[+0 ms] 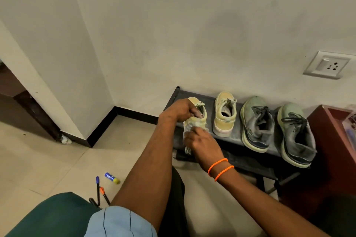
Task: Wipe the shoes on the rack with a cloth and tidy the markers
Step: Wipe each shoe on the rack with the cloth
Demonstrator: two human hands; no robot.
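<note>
The leftmost yellow shoe (pixel 200 116) is being gripped at its collar by the left hand (pixel 182 109) on the black rack (pixel 233 140). A pale cloth (pixel 187 130) is being clutched against its heel by the right hand (pixel 202 143). The markers (pixel 98 190) are lying on the floor tiles (pixel 57 159) near the left knee.

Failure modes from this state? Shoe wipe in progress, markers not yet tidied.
1. The left hand grips the leftmost yellow shoe at the rack corner; it may tip off the edge.
2. The cloth in the right hand is bunched, so wiping may miss spots.
3. The markers and glue stick lie loose on the floor near the knee; they could be kicked away.
</note>
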